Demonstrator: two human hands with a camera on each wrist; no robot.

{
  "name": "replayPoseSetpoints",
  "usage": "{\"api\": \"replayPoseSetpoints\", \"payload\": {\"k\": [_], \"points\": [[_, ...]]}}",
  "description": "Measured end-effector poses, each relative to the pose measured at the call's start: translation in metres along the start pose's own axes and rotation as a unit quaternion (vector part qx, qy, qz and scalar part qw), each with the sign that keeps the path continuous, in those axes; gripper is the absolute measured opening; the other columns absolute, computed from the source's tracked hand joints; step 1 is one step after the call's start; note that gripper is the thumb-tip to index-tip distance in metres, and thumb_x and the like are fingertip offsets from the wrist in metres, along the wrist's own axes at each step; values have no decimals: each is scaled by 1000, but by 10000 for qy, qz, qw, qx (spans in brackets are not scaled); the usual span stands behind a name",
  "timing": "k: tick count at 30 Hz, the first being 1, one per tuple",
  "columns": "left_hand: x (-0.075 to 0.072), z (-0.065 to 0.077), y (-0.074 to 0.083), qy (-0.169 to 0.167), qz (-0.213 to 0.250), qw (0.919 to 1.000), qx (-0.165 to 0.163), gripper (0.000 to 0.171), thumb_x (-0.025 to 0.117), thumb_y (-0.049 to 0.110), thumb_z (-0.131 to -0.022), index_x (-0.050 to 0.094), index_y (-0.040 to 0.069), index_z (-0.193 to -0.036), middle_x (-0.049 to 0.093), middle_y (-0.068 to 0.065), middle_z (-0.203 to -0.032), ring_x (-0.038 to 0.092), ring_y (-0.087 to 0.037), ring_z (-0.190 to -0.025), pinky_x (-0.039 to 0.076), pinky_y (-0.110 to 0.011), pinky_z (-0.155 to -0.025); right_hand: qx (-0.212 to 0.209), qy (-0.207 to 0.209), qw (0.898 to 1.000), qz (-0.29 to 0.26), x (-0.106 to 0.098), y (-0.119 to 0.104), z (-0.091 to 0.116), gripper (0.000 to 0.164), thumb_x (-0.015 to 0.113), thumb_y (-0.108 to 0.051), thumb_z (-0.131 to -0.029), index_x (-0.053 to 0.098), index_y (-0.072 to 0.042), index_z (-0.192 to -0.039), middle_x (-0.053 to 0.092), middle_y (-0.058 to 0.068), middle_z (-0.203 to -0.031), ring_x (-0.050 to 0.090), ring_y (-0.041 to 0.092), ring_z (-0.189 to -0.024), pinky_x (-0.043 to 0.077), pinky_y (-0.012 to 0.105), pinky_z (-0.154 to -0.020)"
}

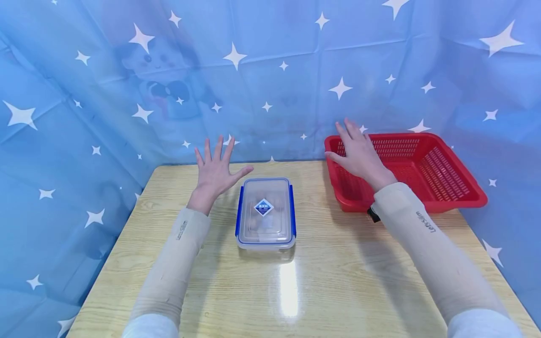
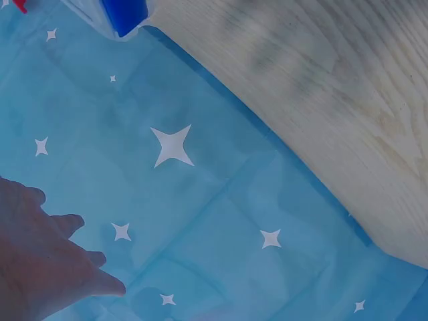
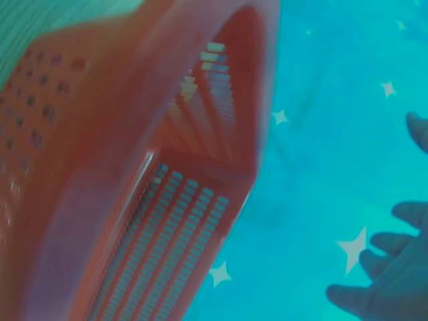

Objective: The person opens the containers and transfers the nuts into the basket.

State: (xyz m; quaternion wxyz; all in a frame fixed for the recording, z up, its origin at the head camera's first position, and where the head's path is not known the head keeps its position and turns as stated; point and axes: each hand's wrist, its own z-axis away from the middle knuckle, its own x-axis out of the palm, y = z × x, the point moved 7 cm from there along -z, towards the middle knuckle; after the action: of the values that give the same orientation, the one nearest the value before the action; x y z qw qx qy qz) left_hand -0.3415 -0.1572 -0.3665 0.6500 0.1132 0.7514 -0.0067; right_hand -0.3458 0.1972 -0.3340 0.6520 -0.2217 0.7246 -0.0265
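Left hand [image 1: 214,176]: we see its fingers straight and spread wide, holding nothing, left of centre in the head view.
Right hand [image 1: 359,157]: we see extended fingers, apart and holding nothing, right of centre.
Clear container [image 1: 266,230]: blue-clipped and lidded, it lies mid-frame, just below and right of our left thumb's tip, untouched.
Red basket [image 1: 462,204]: at right, its left end behind our right hand.
Wooden table [image 1: 338,291]: beneath both, across the lower frame.
Starry curtain [image 1: 291,84]: upper frame.
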Motion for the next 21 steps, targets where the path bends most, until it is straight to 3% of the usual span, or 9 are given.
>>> {"api": "replayPoseSetpoints", "payload": {"k": [5,9,16,21], "points": [[4,9,-1,-30,98,9999,11,104,35,87,-83,-1,30,-162,-5,-7,-170,-20,-39,-153,-14,-69,-122,6,9,9998,-217,7,-12,6,95,68,-37,-92,8,-14,-162,2,16,-169,8,39,-155,32,67,-118],[7,15,-1,-28,182,9998,25,103,40,83,-85,2,27,-162,-3,-8,-170,-16,-41,-154,-14,-69,-122,25,4,9992,-406,12,-25,10,93,71,-32,-91,13,-15,-162,6,15,-169,13,38,-155,40,64,-115],[14,27,0,-63,210,9997,88,101,42,80,-87,-8,31,-160,-3,-7,-170,-14,-39,-155,-10,-71,-123,-60,-184,9982,-572,25,-44,19,89,69,-35,-93,14,-18,-162,9,11,-169,14,35,-155,38,61,-117],[20,36,0,-93,419,9990,116,101,42,81,-86,-4,31,-161,0,-9,-170,-13,-38,-155,-13,-69,-123,-208,-259,9971,-684,33,-56,26,86,68,-36,-94,17,-17,-161,12,12,-169,15,35,-155,38,61,-118]]}}
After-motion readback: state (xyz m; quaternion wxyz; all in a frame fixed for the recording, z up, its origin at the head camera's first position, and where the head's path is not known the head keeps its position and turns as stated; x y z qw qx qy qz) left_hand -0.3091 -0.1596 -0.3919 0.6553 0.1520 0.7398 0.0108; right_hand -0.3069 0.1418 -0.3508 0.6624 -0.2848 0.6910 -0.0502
